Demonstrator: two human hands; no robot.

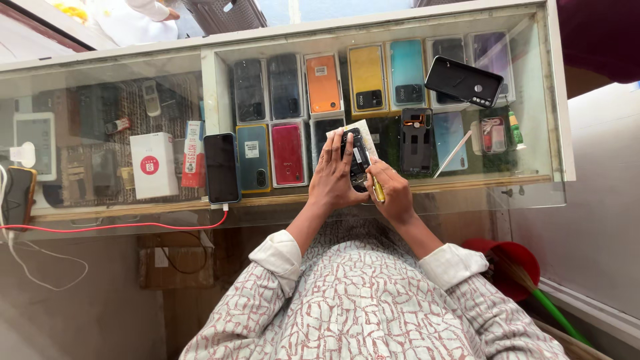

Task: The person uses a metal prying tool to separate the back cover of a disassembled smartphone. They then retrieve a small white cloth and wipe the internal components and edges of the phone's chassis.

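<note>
On the glass display table (467, 190), your left hand (335, 175) clamps the opened phone (357, 159) between both hands; your right hand (393, 192) pinches a yellow tool (378, 190). You're mid-disassembly, I judge; steady prying comes next.

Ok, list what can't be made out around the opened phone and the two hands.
Head view only:
- Opened phone: its lower part is hidden by the left hand.
- Yellow tool: its tip is too small to identify, and the right hand wraps its handle.
- Paper under the phone: mostly covered.
</note>
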